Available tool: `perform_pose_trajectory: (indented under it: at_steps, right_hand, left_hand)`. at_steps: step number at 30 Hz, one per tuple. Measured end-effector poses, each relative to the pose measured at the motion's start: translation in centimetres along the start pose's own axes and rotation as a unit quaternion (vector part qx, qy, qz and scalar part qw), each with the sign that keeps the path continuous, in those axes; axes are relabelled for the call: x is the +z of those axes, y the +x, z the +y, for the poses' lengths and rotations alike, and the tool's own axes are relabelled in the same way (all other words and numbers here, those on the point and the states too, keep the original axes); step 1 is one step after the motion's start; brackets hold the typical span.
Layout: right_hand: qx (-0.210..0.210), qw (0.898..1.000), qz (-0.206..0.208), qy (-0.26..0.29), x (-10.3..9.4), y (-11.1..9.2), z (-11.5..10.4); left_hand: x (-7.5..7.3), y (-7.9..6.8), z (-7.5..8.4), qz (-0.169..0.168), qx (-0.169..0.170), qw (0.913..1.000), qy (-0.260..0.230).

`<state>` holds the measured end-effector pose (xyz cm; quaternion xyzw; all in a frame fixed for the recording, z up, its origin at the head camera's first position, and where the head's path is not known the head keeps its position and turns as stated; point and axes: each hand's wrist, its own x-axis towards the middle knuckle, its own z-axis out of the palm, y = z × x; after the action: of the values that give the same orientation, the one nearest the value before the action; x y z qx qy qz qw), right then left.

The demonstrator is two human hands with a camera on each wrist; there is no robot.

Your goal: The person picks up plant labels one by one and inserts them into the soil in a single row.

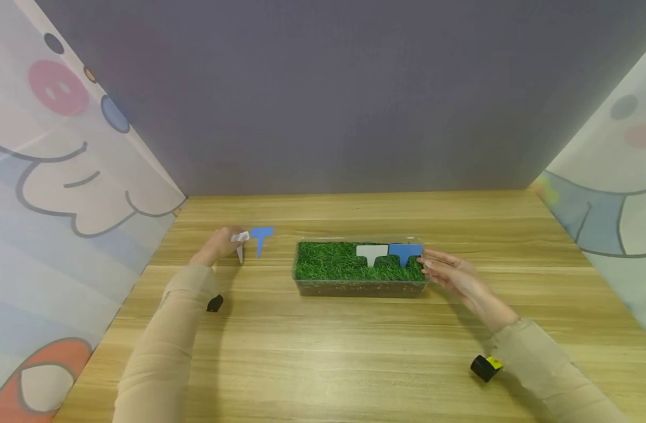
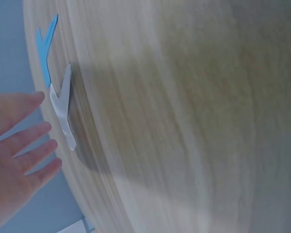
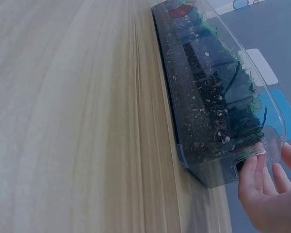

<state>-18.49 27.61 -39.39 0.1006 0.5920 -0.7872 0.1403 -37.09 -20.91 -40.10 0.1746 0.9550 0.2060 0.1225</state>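
Note:
At the left of the head view my left hand [image 1: 221, 244] is over a white T-shaped plant label [image 1: 241, 237] lying on the table. Its fingers look straight in the left wrist view, close beside that label [image 2: 62, 109] without curling round it. A blue T-shaped plant label [image 1: 261, 234] lies just right of the white one. My right hand [image 1: 456, 281] touches the right end of a clear planter box [image 1: 362, 288], fingertips against the end wall in the right wrist view. Green grass [image 1: 328, 261] fills the box, where another white label [image 1: 372, 251] and blue label [image 1: 406, 251] stand upright.
Dark soil with pale specks [image 3: 208, 104] shows through the planter's clear side. The wooden table [image 1: 323, 352] meets a grey wall [image 1: 323, 117] at the back. Cartoon-printed panels stand at both sides. Black devices [image 1: 215, 303] sit under each wrist.

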Motion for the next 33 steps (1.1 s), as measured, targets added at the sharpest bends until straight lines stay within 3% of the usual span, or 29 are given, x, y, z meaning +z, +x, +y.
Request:
perform_pose_trajectory:
  at_steps: [6,18,33]
  right_hand:
    - [-0.014,1.0,-0.007,-0.021,-0.33,0.23,0.41]
    - [-0.001,1.0,0.0,-0.011,0.0,-0.02,0.01]
    - [-0.005,0.999,0.009,-0.045,-0.02,-0.04,0.17]
  left_hand:
    - [0.2,0.19,-0.41,-0.013,-0.022,0.9996,-0.011]
    - [-0.5,0.24,-0.78,-0.046,-0.022,0.9984,-0.024]
    - [-0.61,0.57,-0.31,-0.05,-0.026,0.9983,-0.018]
